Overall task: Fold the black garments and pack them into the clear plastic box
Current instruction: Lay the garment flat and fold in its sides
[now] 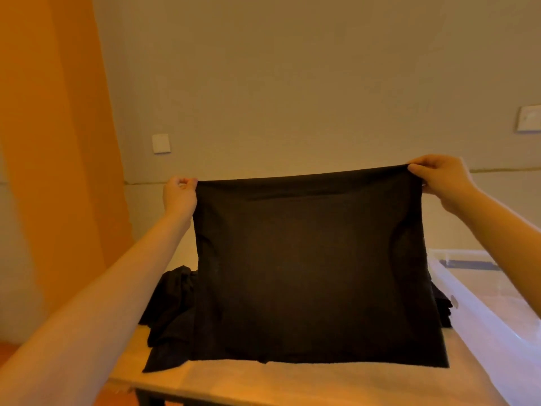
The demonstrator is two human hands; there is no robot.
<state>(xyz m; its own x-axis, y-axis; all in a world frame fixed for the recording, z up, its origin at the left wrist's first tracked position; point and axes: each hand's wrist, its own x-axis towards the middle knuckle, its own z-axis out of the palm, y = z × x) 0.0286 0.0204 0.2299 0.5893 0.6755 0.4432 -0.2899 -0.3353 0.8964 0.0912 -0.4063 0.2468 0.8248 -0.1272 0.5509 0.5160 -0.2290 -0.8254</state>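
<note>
2 hands: left hand (179, 194) and right hand (439, 178) pinch shirt (316, 268) corners at 9 and 3 o'clock; keep edge taut, lower squarely onto bench (234, 385).

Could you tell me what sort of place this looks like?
Probably a room in a home: a plain wall with a switch plate, an orange curtain, and a small wooden table with clothes.

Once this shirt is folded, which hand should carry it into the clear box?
Right, probably. The clear plastic box sits on the right of the table, beside the right hand. The left hand pinches the black garment at its far corner, nearer the unfolded pile.
</note>
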